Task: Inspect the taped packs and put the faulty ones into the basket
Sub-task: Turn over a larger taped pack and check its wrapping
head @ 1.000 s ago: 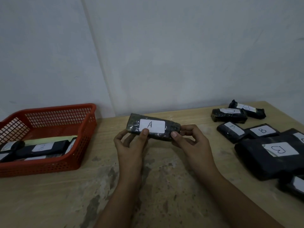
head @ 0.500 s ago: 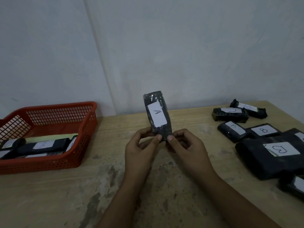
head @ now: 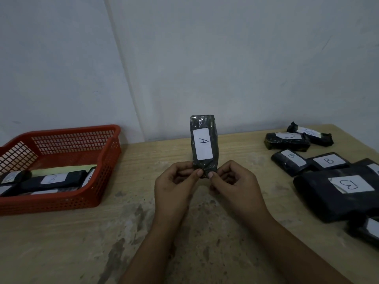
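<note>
A black taped pack with a white label marked A [head: 203, 143] stands upright above the middle of the wooden table. My left hand [head: 176, 185] and my right hand [head: 233, 184] both pinch its bottom end between thumb and fingers, one on each side. The red plastic basket [head: 67, 201] sits at the left and holds several black labelled packs [head: 53, 180]. Several more black packs lie at the right, among them a large one [head: 338, 193] and two marked B [head: 291, 160].
The wooden table [head: 114, 238] is stained in the middle. A pale wall rises right behind it. The table's right edge runs just past the packs at the right. Two packs [head: 287, 139] lie at the far right corner.
The pack marked A was held flat and level in front of me; both hands turned it upright and slid down to pinch its bottom end.
</note>
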`<state>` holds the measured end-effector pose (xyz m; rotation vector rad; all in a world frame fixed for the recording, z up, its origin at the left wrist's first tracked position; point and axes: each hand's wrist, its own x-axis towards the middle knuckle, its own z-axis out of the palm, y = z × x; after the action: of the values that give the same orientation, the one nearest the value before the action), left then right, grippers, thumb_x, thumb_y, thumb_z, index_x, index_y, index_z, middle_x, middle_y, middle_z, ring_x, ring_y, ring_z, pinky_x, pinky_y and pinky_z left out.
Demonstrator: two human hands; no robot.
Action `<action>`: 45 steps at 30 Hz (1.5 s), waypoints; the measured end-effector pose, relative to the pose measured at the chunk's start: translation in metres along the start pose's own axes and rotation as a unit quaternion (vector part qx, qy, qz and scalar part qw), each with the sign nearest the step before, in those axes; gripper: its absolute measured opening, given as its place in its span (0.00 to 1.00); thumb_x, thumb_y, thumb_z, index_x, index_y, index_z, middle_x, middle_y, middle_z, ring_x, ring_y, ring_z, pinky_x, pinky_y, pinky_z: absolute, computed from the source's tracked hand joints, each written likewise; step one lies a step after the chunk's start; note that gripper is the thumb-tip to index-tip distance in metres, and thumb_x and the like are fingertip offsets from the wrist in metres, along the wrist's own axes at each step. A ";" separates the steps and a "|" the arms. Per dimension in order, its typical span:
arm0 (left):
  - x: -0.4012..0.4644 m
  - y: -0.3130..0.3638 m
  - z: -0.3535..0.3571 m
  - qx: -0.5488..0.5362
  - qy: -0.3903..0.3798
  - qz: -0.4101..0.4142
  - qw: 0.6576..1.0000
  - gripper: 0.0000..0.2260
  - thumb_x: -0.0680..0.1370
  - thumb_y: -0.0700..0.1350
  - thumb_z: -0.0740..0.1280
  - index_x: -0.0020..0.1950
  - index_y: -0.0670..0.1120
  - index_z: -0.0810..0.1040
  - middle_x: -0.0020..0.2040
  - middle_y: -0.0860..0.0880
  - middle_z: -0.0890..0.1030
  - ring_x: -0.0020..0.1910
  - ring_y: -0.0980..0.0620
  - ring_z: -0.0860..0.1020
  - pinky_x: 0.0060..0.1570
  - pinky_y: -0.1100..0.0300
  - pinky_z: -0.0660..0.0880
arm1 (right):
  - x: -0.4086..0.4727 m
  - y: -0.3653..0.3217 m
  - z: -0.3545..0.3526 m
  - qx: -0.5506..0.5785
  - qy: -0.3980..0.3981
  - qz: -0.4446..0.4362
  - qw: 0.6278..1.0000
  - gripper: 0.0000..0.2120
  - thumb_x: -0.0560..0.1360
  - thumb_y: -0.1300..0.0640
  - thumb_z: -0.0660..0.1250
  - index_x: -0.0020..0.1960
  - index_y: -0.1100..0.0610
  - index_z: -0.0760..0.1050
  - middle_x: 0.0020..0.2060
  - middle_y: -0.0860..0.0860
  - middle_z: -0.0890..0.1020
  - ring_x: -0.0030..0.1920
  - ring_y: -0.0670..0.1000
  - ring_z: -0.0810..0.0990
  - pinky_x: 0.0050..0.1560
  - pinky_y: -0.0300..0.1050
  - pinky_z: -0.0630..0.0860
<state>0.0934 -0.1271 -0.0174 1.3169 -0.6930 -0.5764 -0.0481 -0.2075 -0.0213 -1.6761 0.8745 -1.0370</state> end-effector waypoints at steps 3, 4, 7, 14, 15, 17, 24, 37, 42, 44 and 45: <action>-0.002 0.001 0.001 -0.006 -0.008 -0.002 1.000 0.07 0.77 0.36 0.79 0.53 0.44 0.88 0.47 0.46 0.90 0.50 0.46 0.89 0.51 0.54 0.86 | 0.001 -0.001 -0.001 0.009 0.038 -0.008 0.999 0.06 0.78 0.51 0.77 0.47 0.51 0.82 0.40 0.48 0.85 0.42 0.49 0.84 0.43 0.43 0.83; -0.002 0.001 0.002 -0.002 -0.013 0.001 1.000 0.07 0.77 0.35 0.78 0.53 0.44 0.88 0.46 0.47 0.90 0.49 0.48 0.89 0.50 0.58 0.85 | 0.002 -0.001 -0.001 0.016 0.042 -0.006 0.999 0.04 0.78 0.52 0.77 0.49 0.50 0.83 0.42 0.47 0.86 0.43 0.47 0.85 0.45 0.42 0.83; -0.005 0.005 0.003 0.014 -0.027 0.015 0.999 0.09 0.78 0.35 0.77 0.56 0.45 0.88 0.47 0.51 0.90 0.49 0.53 0.89 0.47 0.65 0.83 | 0.004 -0.001 -0.004 0.037 0.035 0.004 0.999 0.02 0.79 0.56 0.76 0.51 0.50 0.84 0.44 0.46 0.88 0.46 0.47 0.87 0.49 0.46 0.85; -0.003 0.003 0.004 0.058 0.022 0.045 0.997 0.07 0.78 0.42 0.78 0.55 0.51 0.89 0.47 0.58 0.89 0.48 0.60 0.87 0.47 0.69 0.80 | 0.001 -0.002 0.000 0.029 0.013 -0.003 0.999 0.03 0.78 0.58 0.77 0.48 0.51 0.84 0.42 0.49 0.87 0.45 0.50 0.87 0.48 0.48 0.86; -0.003 0.002 0.002 0.059 0.026 0.047 0.997 0.07 0.78 0.41 0.79 0.54 0.50 0.89 0.47 0.57 0.90 0.48 0.60 0.87 0.47 0.69 0.81 | 0.001 -0.003 -0.001 0.028 0.022 -0.005 0.999 0.04 0.78 0.57 0.78 0.48 0.51 0.84 0.42 0.48 0.87 0.45 0.49 0.87 0.47 0.46 0.86; -0.003 0.002 0.001 0.060 0.021 0.049 0.997 0.07 0.78 0.41 0.79 0.54 0.49 0.90 0.47 0.56 0.90 0.48 0.60 0.87 0.49 0.68 0.82 | 0.001 -0.005 -0.002 0.042 0.038 -0.004 0.998 0.06 0.76 0.55 0.79 0.51 0.51 0.84 0.44 0.46 0.87 0.45 0.46 0.87 0.47 0.43 0.85; -0.007 0.002 0.004 0.075 0.007 0.073 0.994 0.09 0.75 0.40 0.81 0.55 0.47 0.90 0.46 0.56 0.90 0.46 0.60 0.87 0.46 0.70 0.81 | 0.003 -0.006 -0.004 0.095 0.032 0.010 0.995 0.06 0.79 0.55 0.77 0.55 0.54 0.85 0.48 0.49 0.89 0.50 0.48 0.89 0.53 0.46 0.86; -0.006 0.005 0.005 0.033 0.024 0.068 0.997 0.08 0.76 0.40 0.79 0.55 0.47 0.89 0.48 0.56 0.89 0.49 0.59 0.87 0.46 0.66 0.83 | 0.000 -0.009 -0.002 0.101 0.042 0.007 0.994 0.08 0.77 0.54 0.79 0.54 0.55 0.85 0.46 0.50 0.88 0.48 0.47 0.88 0.49 0.42 0.86; -0.008 0.002 0.007 0.048 0.016 0.071 0.996 0.09 0.76 0.41 0.80 0.55 0.46 0.90 0.47 0.55 0.90 0.48 0.58 0.88 0.46 0.66 0.83 | 0.000 -0.009 -0.005 0.100 0.042 -0.010 0.994 0.04 0.79 0.57 0.76 0.53 0.55 0.85 0.46 0.50 0.88 0.48 0.48 0.88 0.51 0.45 0.86; -0.008 0.002 0.008 0.049 0.022 0.075 0.996 0.11 0.75 0.42 0.81 0.57 0.46 0.90 0.48 0.54 0.90 0.50 0.57 0.88 0.48 0.64 0.84 | 0.000 -0.009 -0.005 0.084 0.041 -0.015 0.995 0.03 0.80 0.56 0.75 0.52 0.54 0.85 0.45 0.49 0.88 0.48 0.48 0.87 0.50 0.46 0.86; -0.009 0.003 0.009 0.046 0.028 0.076 0.996 0.12 0.75 0.42 0.81 0.58 0.46 0.89 0.50 0.54 0.90 0.50 0.57 0.88 0.49 0.64 0.84 | 0.000 -0.009 -0.005 0.078 0.042 -0.018 0.996 0.02 0.80 0.55 0.75 0.52 0.53 0.85 0.45 0.49 0.88 0.48 0.48 0.87 0.50 0.46 0.86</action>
<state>0.0812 -0.1260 -0.0151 1.3462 -0.7735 -0.3866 -0.0520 -0.2068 -0.0115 -1.5318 0.7984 -1.1770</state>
